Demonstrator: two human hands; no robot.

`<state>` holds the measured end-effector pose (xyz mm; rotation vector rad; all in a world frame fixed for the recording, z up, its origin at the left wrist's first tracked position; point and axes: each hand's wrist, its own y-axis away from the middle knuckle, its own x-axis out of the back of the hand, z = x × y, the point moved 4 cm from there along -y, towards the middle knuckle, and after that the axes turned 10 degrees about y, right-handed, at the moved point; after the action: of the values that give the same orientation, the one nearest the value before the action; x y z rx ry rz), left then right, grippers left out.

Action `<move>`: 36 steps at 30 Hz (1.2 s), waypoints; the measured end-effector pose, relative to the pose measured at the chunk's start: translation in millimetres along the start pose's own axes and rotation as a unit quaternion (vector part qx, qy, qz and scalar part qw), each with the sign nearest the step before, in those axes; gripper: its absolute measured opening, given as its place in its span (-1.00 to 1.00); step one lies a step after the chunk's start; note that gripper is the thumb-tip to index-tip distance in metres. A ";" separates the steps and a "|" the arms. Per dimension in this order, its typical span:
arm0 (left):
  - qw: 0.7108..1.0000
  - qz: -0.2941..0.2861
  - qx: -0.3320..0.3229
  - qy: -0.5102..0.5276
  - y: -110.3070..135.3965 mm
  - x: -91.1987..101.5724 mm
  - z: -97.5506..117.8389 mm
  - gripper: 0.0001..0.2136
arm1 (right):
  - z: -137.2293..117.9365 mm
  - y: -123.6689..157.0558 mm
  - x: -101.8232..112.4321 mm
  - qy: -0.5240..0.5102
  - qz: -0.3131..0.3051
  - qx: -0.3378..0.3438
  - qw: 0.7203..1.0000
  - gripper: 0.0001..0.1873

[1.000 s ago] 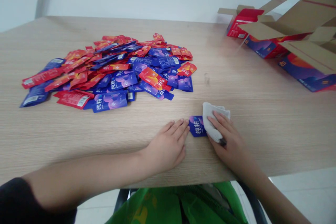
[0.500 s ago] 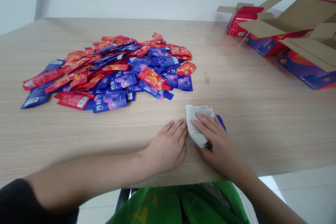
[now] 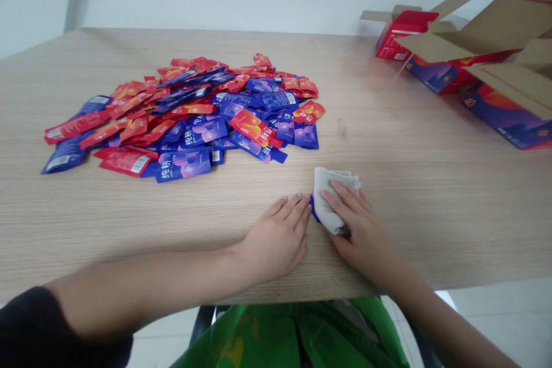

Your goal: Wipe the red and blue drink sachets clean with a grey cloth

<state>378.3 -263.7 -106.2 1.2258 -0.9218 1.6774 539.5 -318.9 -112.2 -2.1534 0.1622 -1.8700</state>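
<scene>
A folded light grey cloth (image 3: 330, 201) lies under my right hand (image 3: 360, 230), whose fingers press it down and whose thumb tucks in at its lower edge. Beneath the cloth is a blue pouch (image 3: 314, 210); only its left edge shows, and the cloth hides the rest. My left hand (image 3: 276, 236) rests flat on the table, fingers stretched out and close together, the fingertips touching the edge of that pouch. Beyond both hands, a heap of flat red pouches (image 3: 254, 128) and blue pouches (image 3: 185, 165) spreads across the left and middle of the table.
At the right are open cardboard boxes: a small red one (image 3: 399, 34) near the wall and larger blue-and-red ones (image 3: 495, 118) with raised flaps. The wooden table (image 3: 409, 224) ends at a front edge close to my body. A green garment or cloth (image 3: 259, 336) shows below it.
My right hand and the cloth have shifted slightly right and away from me over the pouch. The pouch's left edge now shows, while its right end is covered. My left hand stays in place.
</scene>
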 end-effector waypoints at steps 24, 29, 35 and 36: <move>0.998 -0.031 0.051 0.010 -4.6 4.0 -30.5 -0.43 | 18.3 -59.5 -0.4 0.027 -0.028 0.142 0.989 -0.43; 0.998 -0.037 0.050 0.001 -5.0 4.4 -30.7 -0.42 | 23.9 -57.1 5.6 0.037 -0.020 0.103 0.994 -0.50; 0.998 -0.039 0.055 0.001 -5.3 3.4 -29.7 -0.42 | 13.4 -57.2 -2.2 0.036 0.000 0.151 0.988 -0.41; 0.998 -0.036 0.056 -0.001 -5.4 3.3 -29.1 -0.42 | 9.3 -59.2 -4.9 0.026 0.002 0.165 0.986 -0.41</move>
<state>372.7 -234.7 -109.9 1.3196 -0.7841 1.6910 541.9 -259.9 -101.1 -1.8797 -0.1257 -1.8045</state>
